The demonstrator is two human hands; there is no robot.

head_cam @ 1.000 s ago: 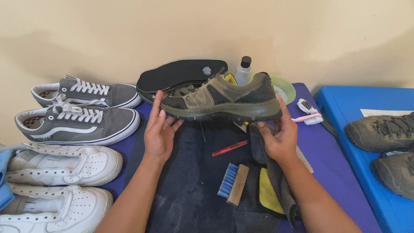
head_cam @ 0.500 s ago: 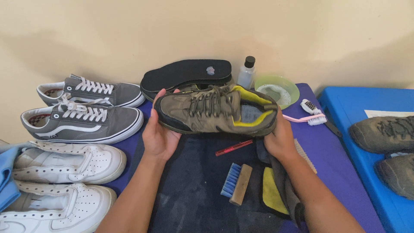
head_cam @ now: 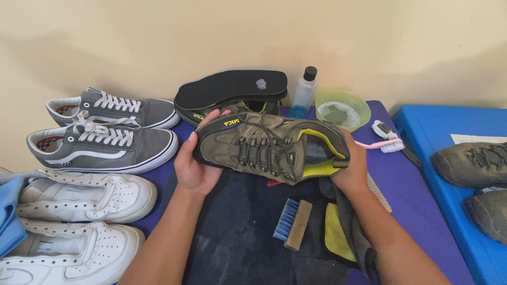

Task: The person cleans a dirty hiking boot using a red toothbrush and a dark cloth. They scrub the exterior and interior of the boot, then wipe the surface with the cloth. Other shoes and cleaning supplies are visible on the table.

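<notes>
Left hand [head_cam: 196, 166]: palm cupped under the toe of the olive shoe [head_cam: 269, 146], thumb up over the toe edge, fingers partly curled in a loose grip.
Right hand [head_cam: 353, 169]: wrapped round the heel, fingers hidden behind it, thumb on the outer side.
Olive shoe: held in the air between both hands, above the dark towel [head_cam: 243, 232], tipped so the laces and yellow lining face the camera; toe to the left, heel to the right.
Below the shoe: a blue-bristled brush [head_cam: 291, 224] lies on the towel, well apart from the hands; a yellow cloth [head_cam: 337, 232] lies just beside it, partly under the right forearm.
Behind the shoe: a second olive shoe [head_cam: 211, 112] with a black insole [head_cam: 232, 87] resting on top, close to the held shoe's far edge; whether they touch, I cannot tell.
Back right: a clear bottle [head_cam: 305, 88] with a black cap, a green bowl [head_cam: 342, 110] just beside it, and a pink-handled brush [head_cam: 386, 138] near the right hand.
Left side: two grey sneakers [head_cam: 105, 140] and two white sneakers [head_cam: 79, 211] lie in a column near the left forearm, leaving a narrow strip of the purple mat [head_cam: 158, 179] between.
Right edge: a blue box [head_cam: 449, 158] bearing two brown shoes [head_cam: 475, 163], well apart from the right arm, with bare mat between.
Open room: mostly the towel straight under and in front of the held shoe.
</notes>
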